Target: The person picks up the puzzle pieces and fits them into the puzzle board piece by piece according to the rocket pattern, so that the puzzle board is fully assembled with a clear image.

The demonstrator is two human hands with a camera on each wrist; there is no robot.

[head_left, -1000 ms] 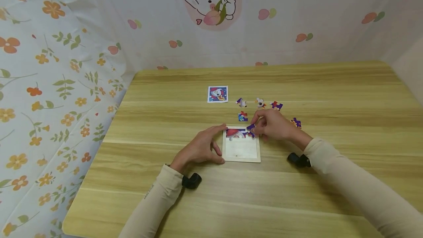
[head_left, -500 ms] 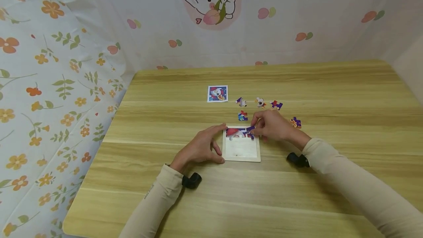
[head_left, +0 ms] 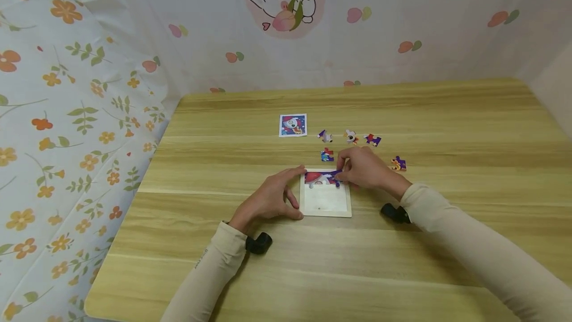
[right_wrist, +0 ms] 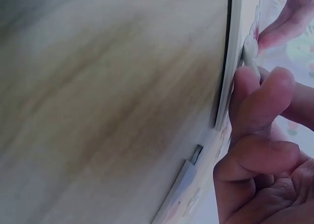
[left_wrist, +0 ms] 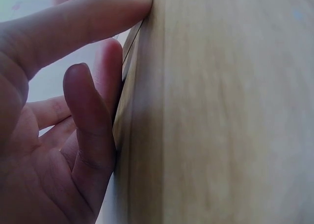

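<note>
A square, pale-rimmed puzzle tray (head_left: 325, 214) lies on the table, with joined purple, red and white puzzle pieces (head_left: 314, 178) along its far side. My left hand (head_left: 269, 197) holds the tray's left side, index fingertip at the far corner and thumb at the near one. In the left wrist view the thumb (left_wrist: 93, 23) reaches the tray's edge while other fingers curl alongside. Over the far right corner, my right hand (head_left: 367, 169) pinches a puzzle piece (right_wrist: 250, 50) between thumb and fingers. Those fingertips partly hide the piece in the head view.
Beyond the tray lie several loose puzzle pieces (head_left: 350, 136), one of them a red and blue piece (head_left: 327, 155). A purple and yellow piece (head_left: 398, 164) sits right of the right hand. A small picture card (head_left: 293, 125) lies farther back. Patterned cloth (head_left: 201, 29) hangs behind the table.
My right hand has moved slightly left and lowered the pinched piece toward the tray's far right corner. The left hand stays on the tray's left side.
</note>
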